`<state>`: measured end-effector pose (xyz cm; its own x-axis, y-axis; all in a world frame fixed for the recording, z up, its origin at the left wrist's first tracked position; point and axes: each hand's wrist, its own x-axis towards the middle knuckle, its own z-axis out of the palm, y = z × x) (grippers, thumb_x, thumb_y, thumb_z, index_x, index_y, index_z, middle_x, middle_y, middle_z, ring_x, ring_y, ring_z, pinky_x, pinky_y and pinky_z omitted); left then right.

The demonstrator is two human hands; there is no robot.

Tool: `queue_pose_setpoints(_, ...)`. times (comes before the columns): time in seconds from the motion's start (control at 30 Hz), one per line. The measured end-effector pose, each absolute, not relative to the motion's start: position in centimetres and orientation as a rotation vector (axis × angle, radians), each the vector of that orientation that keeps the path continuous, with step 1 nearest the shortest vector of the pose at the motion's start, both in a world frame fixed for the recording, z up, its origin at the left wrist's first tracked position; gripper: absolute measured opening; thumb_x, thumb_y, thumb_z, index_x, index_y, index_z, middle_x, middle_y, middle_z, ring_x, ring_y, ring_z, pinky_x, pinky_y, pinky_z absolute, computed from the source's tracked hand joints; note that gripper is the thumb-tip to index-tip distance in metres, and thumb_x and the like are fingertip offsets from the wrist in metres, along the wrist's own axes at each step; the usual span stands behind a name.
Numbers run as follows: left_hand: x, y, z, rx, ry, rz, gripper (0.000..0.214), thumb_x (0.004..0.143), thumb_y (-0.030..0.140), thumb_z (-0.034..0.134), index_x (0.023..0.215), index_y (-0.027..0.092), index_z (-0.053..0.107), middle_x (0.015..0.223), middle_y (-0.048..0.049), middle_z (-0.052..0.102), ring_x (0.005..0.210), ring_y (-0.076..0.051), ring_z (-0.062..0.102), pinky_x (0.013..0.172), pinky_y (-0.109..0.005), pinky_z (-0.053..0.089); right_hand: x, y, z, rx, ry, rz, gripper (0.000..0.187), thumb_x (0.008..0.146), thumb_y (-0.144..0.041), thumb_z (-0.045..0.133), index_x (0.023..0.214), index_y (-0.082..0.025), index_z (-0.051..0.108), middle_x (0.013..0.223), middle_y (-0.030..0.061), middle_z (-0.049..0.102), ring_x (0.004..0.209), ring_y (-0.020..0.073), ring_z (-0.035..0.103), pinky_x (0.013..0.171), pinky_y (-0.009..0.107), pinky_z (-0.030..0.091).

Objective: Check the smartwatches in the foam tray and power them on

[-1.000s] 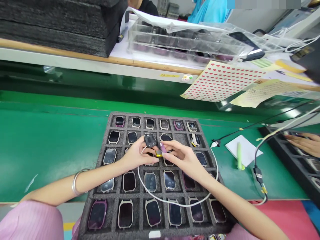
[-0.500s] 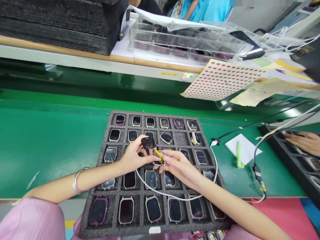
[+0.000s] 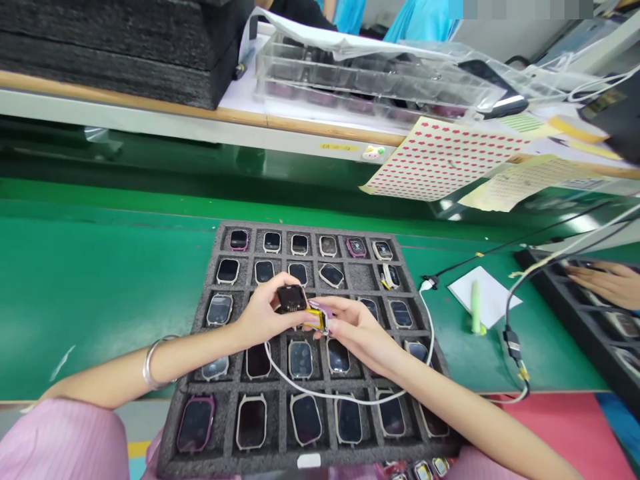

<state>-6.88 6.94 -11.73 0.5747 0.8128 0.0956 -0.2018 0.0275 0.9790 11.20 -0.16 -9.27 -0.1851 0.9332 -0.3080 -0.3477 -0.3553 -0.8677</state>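
Over the grey foam tray [image 3: 300, 461], my left hand [image 3: 261, 315] grips a small black rectangular block [image 3: 291, 297] with a row of metal contacts along its lower edge. A white cable [image 3: 340, 398] runs from beneath this hand in a loop to a plug at the tray's right. Close beside it, my right hand [image 3: 361, 330] is closed on an opened smartwatch [image 3: 326, 312] with a purplish case. Its yellow battery [image 3: 313, 319] shows between the two hands, and my left thumb reaches to it. Fingers partly hide the watch's inside. Several smartwatches [image 3: 251, 421] lie in the tray's compartments.
White paper [image 3: 461, 291] and a pale green pen-like item [image 3: 475, 308] lie right of the tray. Another person's hand [image 3: 607, 281] is over a second dark tray [image 3: 575, 323]. Black foam [image 3: 110, 53] and clear plastic trays [image 3: 370, 77] stand on the shelf.
The black block has tipped and come lower, near the watch. The opened watch has turned, so the yellow battery now lies flatter and shows its broad side.
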Motion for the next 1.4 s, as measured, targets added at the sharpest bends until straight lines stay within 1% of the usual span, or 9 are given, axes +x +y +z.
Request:
queue_pose_setpoints(0.23, -6.9, 7.7, -12.6, 1.256, 0.524, 0.798, 0.059, 0.050, 0.024, 0.089, 0.088, 0.021, 0.044, 0.068, 0.0088, 0.040, 0.048, -0.004, 0.030, 0.043, -0.018, 0.023, 11.1, -0.5, -9.2, -1.019, -0.903, 1.802, 0.048, 0.065, -0.031, 0.086, 0.108, -0.019, 0.069, 0.093, 0.0067, 0.073, 0.084, 0.0195, 0.069, 0.081, 0.034, 0.054)
queue_pose_setpoints(0.5, -7.6, 6.4, -12.2, 1.329, 0.639, 0.634, 0.059, 0.051, 0.026, 0.087, 0.095, 0.024, 0.048, 0.081, 0.0043, 0.055, 0.057, -0.011, 0.050, 0.047, -0.019, 0.040, 10.4, -1.5, -9.1, -0.996, -1.006, 1.746, 0.059, 0.051, -0.023, 0.091, 0.106, -0.017, 0.071, 0.090, 0.0029, 0.069, 0.079, 0.0144, 0.068, 0.080, 0.026, 0.055)
queue_pose_setpoints(0.77, -7.3, 5.5, -12.3, 1.289, 0.786, 0.579, 0.066, 0.051, 0.035, 0.083, 0.106, 0.027, 0.046, 0.080, 0.0045, 0.058, 0.045, -0.011, 0.050, 0.035, -0.021, 0.040, 10.2, -1.4, -11.9, -0.888, -1.008, 1.724, 0.060, 0.053, -0.014, 0.090, 0.109, -0.015, 0.068, 0.087, 0.0019, 0.068, 0.080, 0.0147, 0.067, 0.085, 0.029, 0.051)
queue_pose_setpoints(0.93, -6.2, 6.4, -12.9, 1.334, 0.876, 0.564, 0.055, 0.063, 0.049, 0.071, 0.105, 0.024, 0.048, 0.063, 0.0056, 0.053, 0.042, -0.010, 0.045, 0.036, -0.018, 0.034, 9.8, -0.7, -12.1, -0.711, -0.552, 1.961, 0.053, 0.061, -0.045, 0.085, 0.095, -0.008, 0.068, 0.086, 0.0089, 0.070, 0.079, 0.0227, 0.069, 0.078, 0.036, 0.050)
queue_pose_setpoints(1.07, -6.1, 7.1, -12.2, 1.134, 0.856, 0.422, 0.053, 0.070, 0.048, 0.069, 0.108, 0.021, 0.044, 0.053, 0.0107, 0.045, 0.035, -0.004, 0.030, 0.035, -0.013, 0.020, 10.5, -0.3, -11.3, -0.747, -0.402, 1.902, 0.046, 0.070, -0.049, 0.078, 0.096, -0.011, 0.069, 0.091, 0.0069, 0.070, 0.081, 0.0177, 0.067, 0.077, 0.027, 0.048)
queue_pose_setpoints(1.13, -6.2, 7.4, -11.2, 1.081, 0.747, 0.329, 0.050, 0.067, 0.035, 0.077, 0.105, 0.017, 0.050, 0.073, 0.0034, 0.060, 0.046, -0.003, 0.043, 0.040, -0.013, 0.029, 11.4, 0.0, -10.7, -0.828, -0.491, 1.803, 0.043, 0.075, -0.048, 0.074, 0.096, -0.011, 0.069, 0.093, 0.0078, 0.069, 0.080, 0.0165, 0.066, 0.075, 0.027, 0.049)
queue_pose_setpoints(1.23, -6.1, 7.9, -10.1, 0.970, 0.542, 0.286, 0.044, 0.061, 0.015, 0.081, 0.099, 0.012, 0.060, 0.093, -0.0047, 0.066, 0.080, -0.010, 0.060, 0.074, -0.018, 0.046, 12.9, 0.7, -9.7, -0.930, -0.717, 1.673, 0.035, 0.076, -0.037, 0.077, 0.100, -0.012, 0.068, 0.092, 0.0082, 0.069, 0.084, 0.0176, 0.065, 0.074, 0.026, 0.049)
queue_pose_setpoints(1.3, -6.0, 8.2, -10.0, 0.912, 0.507, 0.273, 0.043, 0.056, 0.008, 0.081, 0.096, 0.011, 0.065, 0.091, -0.0049, 0.068, 0.087, -0.012, 0.061, 0.087, -0.022, 0.044, 13.5, 1.2, -9.0, -1.061, -0.993, 1.509, 0.039, 0.074, -0.031, 0.078, 0.107, -0.016, 0.066, 0.094, 0.0062, 0.068, 0.087, 0.0177, 0.064, 0.078, 0.028, 0.049)
queue_pose_setpoints(1.4, -5.8, 8.4, -10.5, 0.875, 0.489, 0.268, 0.037, 0.052, 0.004, 0.081, 0.086, 0.012, 0.068, 0.082, -0.0022, 0.068, 0.080, -0.012, 0.061, 0.085, -0.024, 0.044, 13.5, 1.5, -8.3, -1.231, -1.596, 1.099, 0.047, 0.075, -0.029, 0.077, 0.118, -0.019, 0.061, 0.102, 0.0068, 0.063, 0.088, 0.0191, 0.061, 0.082, 0.035, 0.050)
